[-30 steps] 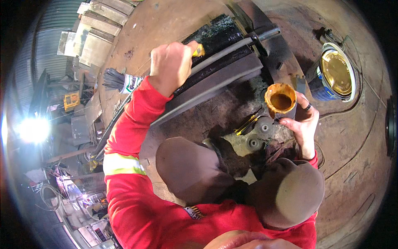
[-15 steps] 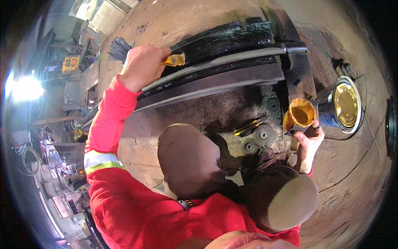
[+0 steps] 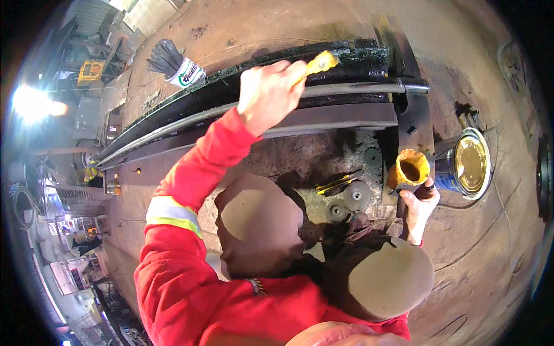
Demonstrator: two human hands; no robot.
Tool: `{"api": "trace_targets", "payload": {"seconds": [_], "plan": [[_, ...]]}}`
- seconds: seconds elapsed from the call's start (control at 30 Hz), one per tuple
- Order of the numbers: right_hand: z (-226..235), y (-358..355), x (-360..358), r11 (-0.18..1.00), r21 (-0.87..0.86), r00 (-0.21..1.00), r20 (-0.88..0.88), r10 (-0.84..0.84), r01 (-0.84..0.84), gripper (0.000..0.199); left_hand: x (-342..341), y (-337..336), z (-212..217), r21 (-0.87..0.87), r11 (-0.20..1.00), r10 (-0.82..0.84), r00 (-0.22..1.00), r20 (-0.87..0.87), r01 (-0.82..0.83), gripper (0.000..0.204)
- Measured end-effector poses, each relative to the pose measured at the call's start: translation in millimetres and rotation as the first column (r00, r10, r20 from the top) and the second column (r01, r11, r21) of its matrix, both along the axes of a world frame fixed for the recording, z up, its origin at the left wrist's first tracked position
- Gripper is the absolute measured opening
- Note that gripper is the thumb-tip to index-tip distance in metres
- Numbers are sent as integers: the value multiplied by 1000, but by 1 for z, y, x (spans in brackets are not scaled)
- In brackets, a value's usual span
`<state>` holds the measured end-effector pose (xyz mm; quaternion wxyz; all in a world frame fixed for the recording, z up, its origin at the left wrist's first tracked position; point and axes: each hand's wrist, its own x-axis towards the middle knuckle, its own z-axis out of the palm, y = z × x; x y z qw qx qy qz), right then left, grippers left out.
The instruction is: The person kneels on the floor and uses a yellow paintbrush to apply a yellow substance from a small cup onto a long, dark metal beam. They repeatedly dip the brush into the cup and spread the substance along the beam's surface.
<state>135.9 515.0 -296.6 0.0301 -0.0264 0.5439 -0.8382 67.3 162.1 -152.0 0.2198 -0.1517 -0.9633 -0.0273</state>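
Note:
Over the dark metal beam (image 3: 352, 115) my left hand (image 3: 271, 92) is closed around a yellow-handled paintbrush (image 3: 322, 62). The stained handle sticks out toward the upper right, and the bristles are hidden by the hand. A long grey round bar (image 3: 346, 90) runs along the beam, below the brush handle. On the right, my right hand (image 3: 420, 205) grips a yellow-crusted cup (image 3: 398, 175) from its near side, thumb in front. Its mouth is tilted up toward me, with dark contents inside.
A lidded paint bucket (image 3: 472, 164) stands right of the cup. Two round discs (image 3: 358, 195) and a yellow-and-black tool (image 3: 336, 184) lie near my knees. A white tub (image 3: 189, 74) of dark rods sits beyond the beam. A cable (image 3: 473, 247) crosses the floor at right.
My left hand has moved right along the beam with the paintbrush, uncovering the white tub. The cup in my right hand appears slightly lower and further left.

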Motion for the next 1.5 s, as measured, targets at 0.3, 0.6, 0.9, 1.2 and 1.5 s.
{"api": "trace_targets", "payload": {"seconds": [0.3, 0.6, 0.9, 1.2, 1.5], "plan": [[20, 15, -30, 997, 67, 993, -118, -27, 35, 65, 49, -23, 23, 25, 908, 418, 908, -28, -417, 10], [125, 101, -111, 960, 277, 974, -227, 28, 37, 54, 49, 33, -7, 330, 785, 561, 827, -21, -524, 14], [194, 89, -120, 982, 175, 972, -208, 112, -75, 64, -13, 103, -17, 450, 789, 454, 890, 32, -418, 15], [166, 45, -133, 957, -176, 972, -97, 216, -230, 61, 19, 49, -37, 512, 737, 533, 845, -39, -441, 13], [128, 47, -128, 965, -186, 983, -33, 181, -184, 55, 40, 47, -15, 362, 472, 867, 497, -26, -804, 11]]}}
